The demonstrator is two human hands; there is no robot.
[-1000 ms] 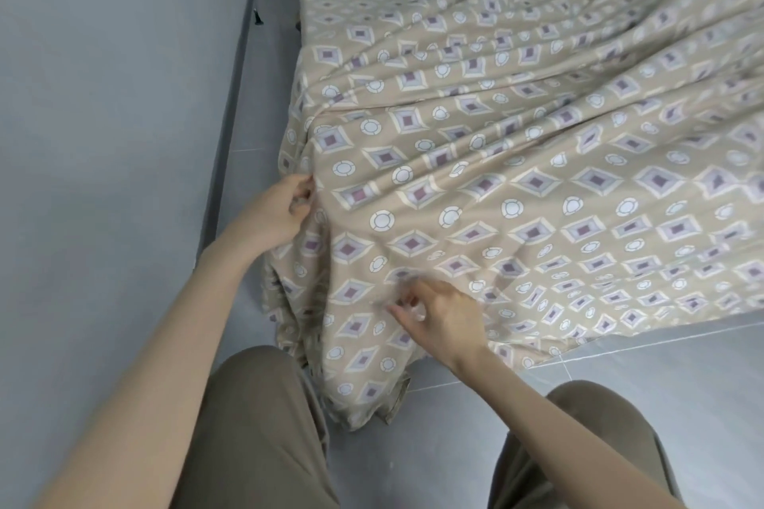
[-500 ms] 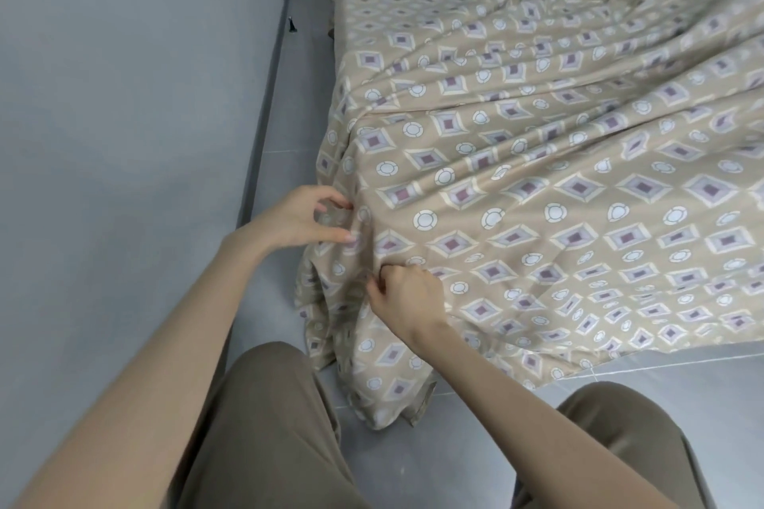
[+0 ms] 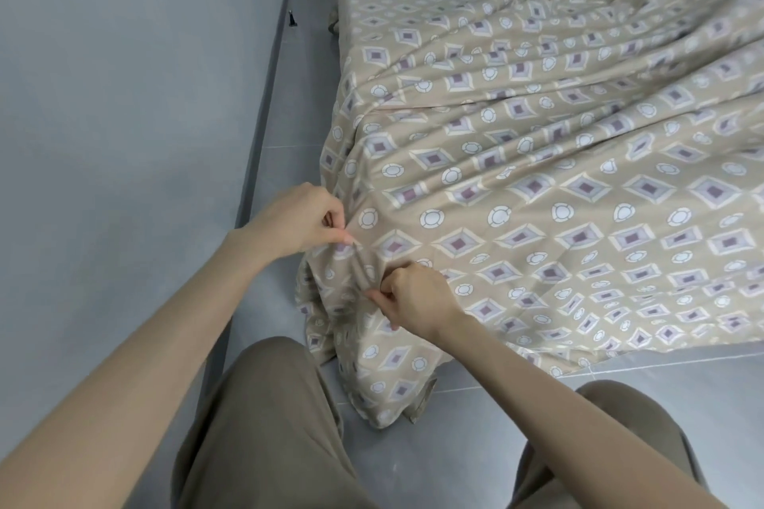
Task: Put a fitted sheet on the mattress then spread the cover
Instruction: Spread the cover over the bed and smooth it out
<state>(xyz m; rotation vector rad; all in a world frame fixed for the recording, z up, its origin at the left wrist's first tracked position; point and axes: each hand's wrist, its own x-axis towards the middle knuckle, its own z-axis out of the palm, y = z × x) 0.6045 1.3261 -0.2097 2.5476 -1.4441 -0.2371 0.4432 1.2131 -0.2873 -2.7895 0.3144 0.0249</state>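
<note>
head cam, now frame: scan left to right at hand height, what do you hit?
Grey wall → dark baseboard → strip of grey floor tiles → left hand pinching the cover → right hand gripping a fold → patterned cover draped over the mattress corner and on to the right edge.

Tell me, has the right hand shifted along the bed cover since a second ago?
Yes. The right hand has moved left along the cover, toward the bed's near corner and the left hand; both now pinch the fabric close together.
</note>
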